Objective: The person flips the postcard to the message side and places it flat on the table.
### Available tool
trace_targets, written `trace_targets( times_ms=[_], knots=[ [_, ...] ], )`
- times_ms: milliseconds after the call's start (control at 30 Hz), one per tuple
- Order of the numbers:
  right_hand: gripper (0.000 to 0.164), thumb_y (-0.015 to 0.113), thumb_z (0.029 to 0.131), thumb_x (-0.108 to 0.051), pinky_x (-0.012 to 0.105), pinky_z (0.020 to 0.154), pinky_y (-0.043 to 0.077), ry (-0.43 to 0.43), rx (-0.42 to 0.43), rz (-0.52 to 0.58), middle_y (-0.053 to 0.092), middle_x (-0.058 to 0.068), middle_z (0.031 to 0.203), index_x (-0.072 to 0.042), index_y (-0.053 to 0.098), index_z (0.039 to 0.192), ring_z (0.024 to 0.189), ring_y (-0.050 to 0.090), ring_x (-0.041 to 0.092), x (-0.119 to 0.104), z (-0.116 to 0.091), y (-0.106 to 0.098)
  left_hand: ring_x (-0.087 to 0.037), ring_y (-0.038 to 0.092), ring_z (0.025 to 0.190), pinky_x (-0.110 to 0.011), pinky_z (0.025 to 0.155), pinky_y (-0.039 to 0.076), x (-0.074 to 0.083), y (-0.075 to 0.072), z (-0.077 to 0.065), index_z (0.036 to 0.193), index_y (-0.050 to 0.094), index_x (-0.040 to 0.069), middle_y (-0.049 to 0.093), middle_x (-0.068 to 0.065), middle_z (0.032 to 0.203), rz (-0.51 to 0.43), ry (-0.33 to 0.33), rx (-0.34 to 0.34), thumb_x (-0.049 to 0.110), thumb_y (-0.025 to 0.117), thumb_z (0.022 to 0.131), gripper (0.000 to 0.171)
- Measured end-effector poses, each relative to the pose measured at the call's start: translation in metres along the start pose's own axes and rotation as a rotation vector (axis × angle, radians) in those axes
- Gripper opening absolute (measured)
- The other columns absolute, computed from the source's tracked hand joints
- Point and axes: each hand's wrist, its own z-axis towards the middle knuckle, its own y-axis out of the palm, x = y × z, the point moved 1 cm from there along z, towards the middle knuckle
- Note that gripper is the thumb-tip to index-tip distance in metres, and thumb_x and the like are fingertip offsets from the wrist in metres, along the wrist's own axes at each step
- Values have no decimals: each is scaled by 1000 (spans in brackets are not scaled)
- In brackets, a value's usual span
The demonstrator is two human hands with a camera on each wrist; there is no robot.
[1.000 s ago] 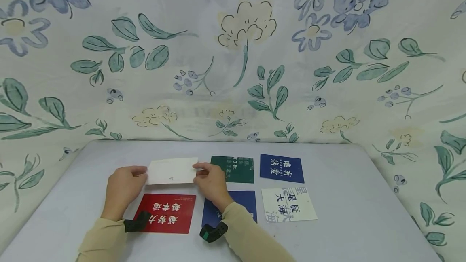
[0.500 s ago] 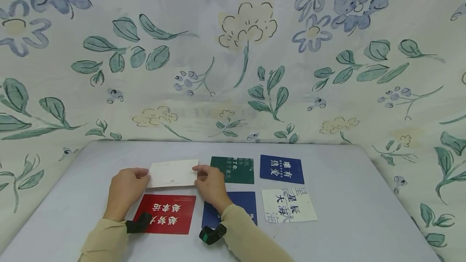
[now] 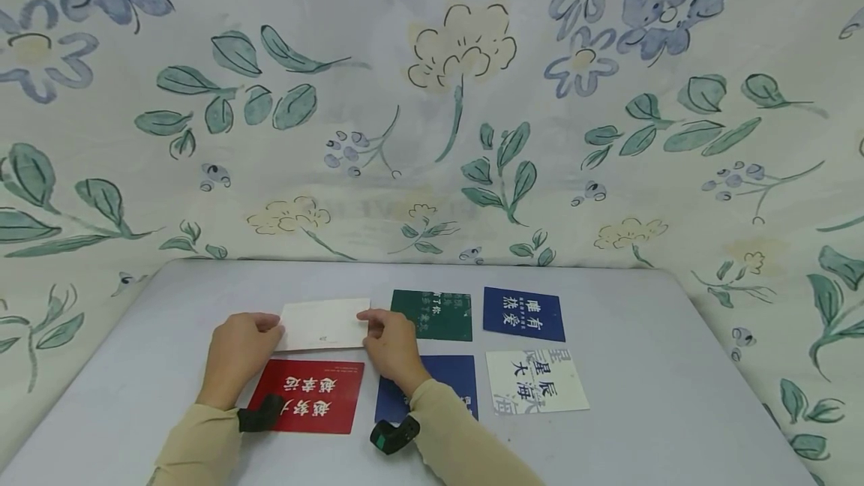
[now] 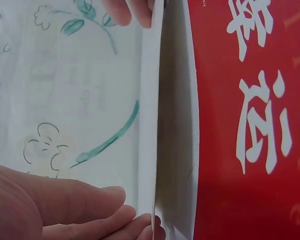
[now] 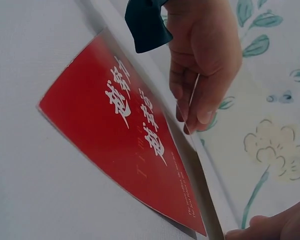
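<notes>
A blank white card (image 3: 320, 325) with a small printed mark spans the gap between my two hands at the table's back left. My left hand (image 3: 238, 351) pinches its left end. At the opposite end, my right hand (image 3: 394, 343) pinches its edge with thumb and fingers. The left wrist view shows the card edge (image 4: 155, 120) nearly edge-on, raised from the table. Just in front lies a red card (image 3: 307, 396) with white characters, partly covered by the left wrist strap. Behind my right hand, a green card (image 3: 442, 313) is partly hidden.
A blue card (image 3: 439, 381) lies partly under my right forearm. Farther right are another blue card (image 3: 523, 313) and a white card with blue characters (image 3: 536, 381). A flowered cloth (image 3: 432, 133) hangs behind the pale table (image 3: 628, 366).
Both hands have moved the white card slightly nearer and a little to the right. The other cards have stayed in place.
</notes>
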Motion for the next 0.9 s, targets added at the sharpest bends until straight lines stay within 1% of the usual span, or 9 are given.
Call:
trace_targets(
  times_ms=[200, 433, 633, 800, 900],
  knots=[
    [37, 62, 76, 7, 20, 66, 46, -7, -6, -21, 62, 1, 87, -13, 70, 106, 75, 52, 6, 2, -1, 1, -43, 53, 99, -50, 77, 48, 0, 1, -1, 113, 59, -11, 60, -30, 107, 7, 6, -12, 17, 59, 87, 38],
    [39, 61, 75, 7, 19, 67, 48, -10, -13, -22, 63, 3, 92, -12, 69, 108, 76, 56, 6, 1, -1, 1, -45, 51, 101, -52, 79, 47, 2, 0, -2, 116, 57, -12, 58, -31, 110, 4, -10, -28, 17, 59, 88, 40],
    [39, 62, 75, 4, 22, 69, 49, -16, -5, -32, 63, 4, 92, -11, 68, 111, 77, 58, 7, 0, -2, 0, -46, 49, 104, -53, 81, 47, 3, 1, -2, 119, 55, -12, 56, -32, 113, -1, -16, -34, 16, 58, 88, 42],
    [37, 64, 76, 0, 25, 72, 49, 10, 12, -18, 64, 4, 95, -12, 67, 111, 80, 59, 8, -2, -1, -1, -46, 49, 104, -54, 81, 46, 3, 1, 0, 120, 53, -12, 56, -32, 114, 5, -12, -41, 17, 57, 89, 43],
    [34, 65, 77, -3, 25, 72, 49, 23, 30, -1, 65, 4, 96, -15, 68, 109, 80, 58, 8, -4, -1, -4, -46, 49, 105, -53, 81, 47, 3, 1, 0, 122, 53, -11, 55, -32, 116, 4, -15, -50, 19, 56, 90, 44]
  ],
)
